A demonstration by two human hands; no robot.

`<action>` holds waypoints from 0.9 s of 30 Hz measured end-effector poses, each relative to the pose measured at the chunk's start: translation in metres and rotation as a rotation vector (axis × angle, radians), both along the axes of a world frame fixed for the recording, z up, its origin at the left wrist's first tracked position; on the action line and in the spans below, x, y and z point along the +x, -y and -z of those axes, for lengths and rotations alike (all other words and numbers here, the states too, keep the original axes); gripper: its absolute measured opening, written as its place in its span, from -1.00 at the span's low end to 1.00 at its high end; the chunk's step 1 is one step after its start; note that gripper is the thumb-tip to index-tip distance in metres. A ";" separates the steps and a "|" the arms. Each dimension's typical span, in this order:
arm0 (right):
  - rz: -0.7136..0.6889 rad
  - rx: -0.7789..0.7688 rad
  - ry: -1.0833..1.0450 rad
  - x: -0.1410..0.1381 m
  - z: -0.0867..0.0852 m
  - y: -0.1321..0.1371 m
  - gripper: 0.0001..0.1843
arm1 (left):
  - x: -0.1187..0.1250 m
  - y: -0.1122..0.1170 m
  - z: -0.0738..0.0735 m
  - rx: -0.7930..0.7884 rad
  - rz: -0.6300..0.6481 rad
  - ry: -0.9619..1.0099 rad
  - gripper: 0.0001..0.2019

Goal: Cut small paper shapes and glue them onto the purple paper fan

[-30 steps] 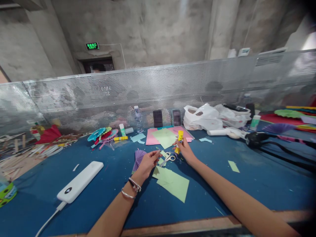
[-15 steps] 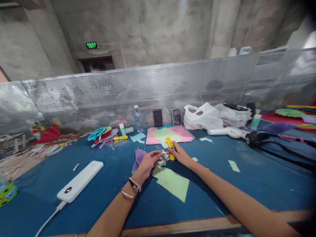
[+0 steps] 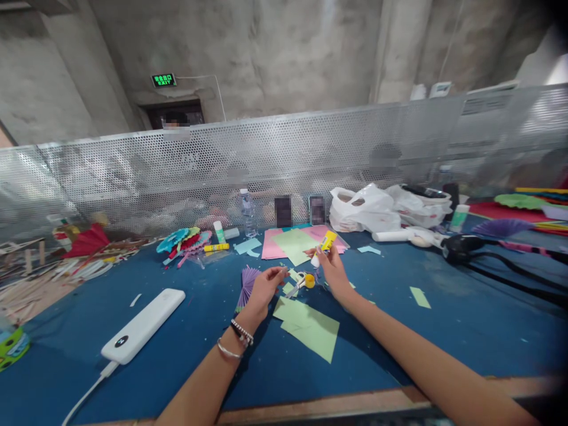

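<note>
Glue stick (image 3: 329,239) in right hand (image 3: 333,272); yellow cap (image 3: 309,281) seemingly on scissors (image 3: 299,284).

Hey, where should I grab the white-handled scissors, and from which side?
Probably by the handle loops, from the right: the scissors point their blades left and toward you, loops toward your right hand. The yellow cap covers part of the handles, so shift it first. That hand holds a glue stick.
</note>
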State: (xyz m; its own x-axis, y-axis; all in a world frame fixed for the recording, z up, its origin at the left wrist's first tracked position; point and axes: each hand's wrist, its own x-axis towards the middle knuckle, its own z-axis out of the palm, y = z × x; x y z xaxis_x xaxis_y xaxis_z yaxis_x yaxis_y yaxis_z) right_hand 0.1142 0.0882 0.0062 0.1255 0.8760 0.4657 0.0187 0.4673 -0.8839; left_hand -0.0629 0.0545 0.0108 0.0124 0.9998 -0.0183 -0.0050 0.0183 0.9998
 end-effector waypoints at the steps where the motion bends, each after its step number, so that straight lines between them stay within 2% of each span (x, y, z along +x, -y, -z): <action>1: 0.038 -0.008 0.024 0.001 0.001 -0.001 -0.70 | 0.000 -0.001 0.000 0.005 -0.021 -0.001 -0.60; 3: 0.114 -0.041 0.147 0.004 0.005 -0.003 -0.74 | -0.001 -0.002 0.000 0.014 -0.063 -0.003 -0.60; 5: 0.155 -0.105 0.381 0.009 0.006 -0.003 -0.79 | -0.001 -0.002 0.000 0.022 -0.096 -0.003 -0.60; 8: 0.112 -0.168 0.748 0.013 0.004 0.001 -0.76 | -0.001 -0.002 -0.002 0.023 -0.119 0.014 -0.61; 11: 0.091 -0.043 1.014 0.014 0.000 0.008 -0.61 | -0.001 -0.002 -0.003 0.020 -0.129 0.040 -0.62; 14: 0.122 0.032 1.182 0.016 -0.004 0.011 -0.72 | -0.001 -0.002 -0.004 0.020 -0.138 0.052 -0.63; 17: 0.152 0.005 1.182 0.021 -0.004 0.008 -0.85 | -0.002 -0.002 -0.004 0.022 -0.142 0.055 -0.64; 20: 0.137 -0.011 1.084 0.026 -0.004 0.002 -0.76 | -0.002 -0.002 -0.004 0.025 -0.140 0.059 -0.63; 22: 0.058 -0.034 1.021 0.029 -0.005 -0.001 -0.70 | -0.002 -0.002 -0.004 0.023 -0.142 0.063 -0.64; 27: -0.252 -0.047 0.835 0.043 -0.011 -0.007 -0.68 | -0.002 -0.003 -0.004 0.013 -0.148 0.064 -0.63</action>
